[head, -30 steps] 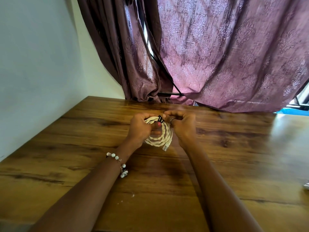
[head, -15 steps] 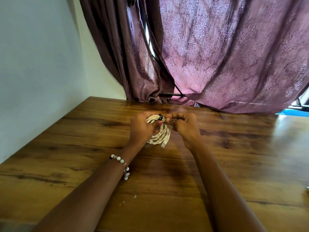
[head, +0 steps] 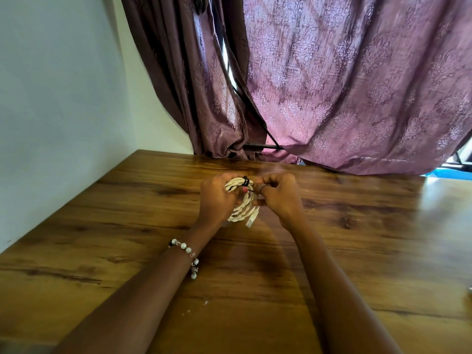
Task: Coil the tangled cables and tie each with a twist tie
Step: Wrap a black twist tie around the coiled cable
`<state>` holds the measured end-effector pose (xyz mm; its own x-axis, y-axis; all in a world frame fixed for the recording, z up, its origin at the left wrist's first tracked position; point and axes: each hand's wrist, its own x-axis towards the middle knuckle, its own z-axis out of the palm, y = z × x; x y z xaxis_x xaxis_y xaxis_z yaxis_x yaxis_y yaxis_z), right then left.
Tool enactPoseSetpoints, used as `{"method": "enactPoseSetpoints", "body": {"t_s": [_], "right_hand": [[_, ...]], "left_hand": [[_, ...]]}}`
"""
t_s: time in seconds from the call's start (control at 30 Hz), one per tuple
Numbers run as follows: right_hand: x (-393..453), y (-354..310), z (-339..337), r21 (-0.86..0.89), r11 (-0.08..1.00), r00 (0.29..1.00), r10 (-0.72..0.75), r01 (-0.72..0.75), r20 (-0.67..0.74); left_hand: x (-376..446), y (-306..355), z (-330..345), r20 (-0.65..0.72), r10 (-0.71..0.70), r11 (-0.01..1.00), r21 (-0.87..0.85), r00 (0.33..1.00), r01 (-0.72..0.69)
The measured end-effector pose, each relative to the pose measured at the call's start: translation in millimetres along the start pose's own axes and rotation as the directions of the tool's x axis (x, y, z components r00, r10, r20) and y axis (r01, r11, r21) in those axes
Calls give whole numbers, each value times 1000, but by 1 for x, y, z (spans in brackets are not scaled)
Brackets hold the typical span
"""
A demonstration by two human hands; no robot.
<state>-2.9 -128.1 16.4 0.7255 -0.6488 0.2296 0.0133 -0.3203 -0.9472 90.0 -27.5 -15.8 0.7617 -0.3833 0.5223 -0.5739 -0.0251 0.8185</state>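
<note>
One cream cable [head: 242,205] is already coiled; left hand [head: 217,200] grips it, right hand [head: 278,198] pinches the black twist tie [head: 245,180], probably unfinished.

Both forearms are bare, with no sleeves reaching into view. A beaded bracelet [head: 184,249] circles the left wrist: round pale, pearl-like beads strung with a few clear and dark ones, and a short dangling strand that ends in one more pale bead, hanging on the side of the bracelet nearer the right arm. Up from the bracelet, the left hand [head: 217,200] has a pink-painted thumbnail. The right hand [head: 279,198] wears a thin silver-coloured ring [head: 263,188] on one finger.
</note>
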Motion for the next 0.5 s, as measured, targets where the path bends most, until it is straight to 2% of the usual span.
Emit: {"method": "enactPoseSetpoints", "body": {"t_s": [0.23,0.5], "right_hand": [[3,4,1,-153,975,985,-167,159,-42],[2,4,0,-205,954,972,-232,220,-35]], "left_hand": [[2,2,-2,2,-1,1000,9,1000,1],[1,3,-6,15,-24,999,27,1000,24]]}}
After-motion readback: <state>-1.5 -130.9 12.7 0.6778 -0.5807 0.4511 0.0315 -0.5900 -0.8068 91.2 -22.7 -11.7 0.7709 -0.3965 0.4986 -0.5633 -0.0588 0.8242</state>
